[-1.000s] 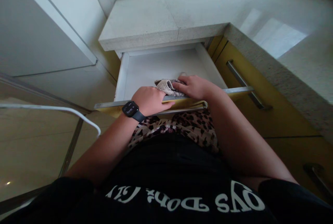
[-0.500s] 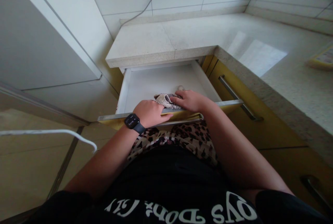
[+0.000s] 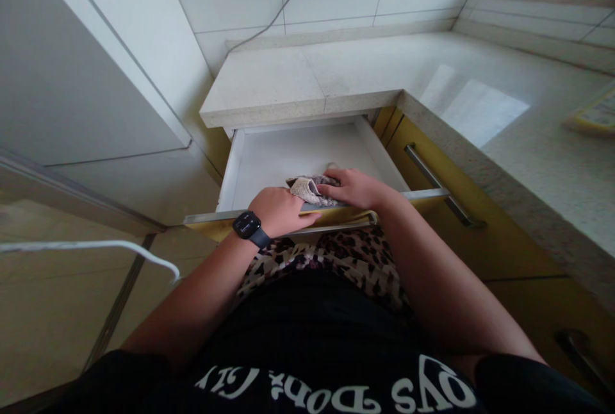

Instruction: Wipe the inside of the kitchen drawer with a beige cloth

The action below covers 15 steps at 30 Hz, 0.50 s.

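A drawer (image 3: 269,148) with white insides is pulled out below the counter. Its yellow front panel (image 3: 211,227) faces my body. My left hand (image 3: 278,209), with a black watch on the wrist, grips the panel's top edge, its thumb outside and its other fingers hidden inside. A crumpled grey-beige cloth (image 3: 307,188) lies against the inner side of the panel, just right of my left hand. My right hand (image 3: 353,188) is closed over the cloth's right part, pressing it near the top edge. Some of the right fingers are hidden by the hand itself.
A pale stone countertop (image 3: 269,77) overhangs the drawer and turns along the right side. Yellow cabinets with a metal handle (image 3: 442,183) stand at the right. A grey cable (image 3: 288,0) runs down the tiled wall. A white cord (image 3: 120,244) shows at left.
The whole view has shifted slightly, showing more of the wall outlets. Both hands stay at the drawer front, and the right hand and cloth look nearly unmoved.
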Tool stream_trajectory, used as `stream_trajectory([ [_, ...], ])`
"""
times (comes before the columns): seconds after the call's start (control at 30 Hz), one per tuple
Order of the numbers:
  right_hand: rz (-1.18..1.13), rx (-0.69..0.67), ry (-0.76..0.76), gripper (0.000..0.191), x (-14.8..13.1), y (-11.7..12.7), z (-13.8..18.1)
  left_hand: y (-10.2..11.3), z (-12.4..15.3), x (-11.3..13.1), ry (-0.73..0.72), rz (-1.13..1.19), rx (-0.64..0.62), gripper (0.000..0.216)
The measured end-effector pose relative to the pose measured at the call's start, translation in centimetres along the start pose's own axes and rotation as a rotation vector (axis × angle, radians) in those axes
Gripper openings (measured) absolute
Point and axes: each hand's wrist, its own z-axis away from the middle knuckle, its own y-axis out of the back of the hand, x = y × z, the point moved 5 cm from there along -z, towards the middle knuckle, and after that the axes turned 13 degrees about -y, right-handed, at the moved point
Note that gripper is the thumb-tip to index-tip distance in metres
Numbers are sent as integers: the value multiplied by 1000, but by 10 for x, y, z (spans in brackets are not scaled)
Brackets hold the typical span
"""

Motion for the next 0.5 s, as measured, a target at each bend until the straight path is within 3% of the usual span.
stream_trajectory([
  [0.27, 74, -23, -200, 73, 12, -8, -14, 3, -1, 0, -5, 48, 14, 53],
  [0.4, 60, -39, -177, 70, 10, -8, -13, 3, -1, 0, 3, 50, 10, 53],
  [0.5, -8, -70, -74, 65, 4, -4, -7, 2, 0, 0, 6, 40, -14, 57],
])
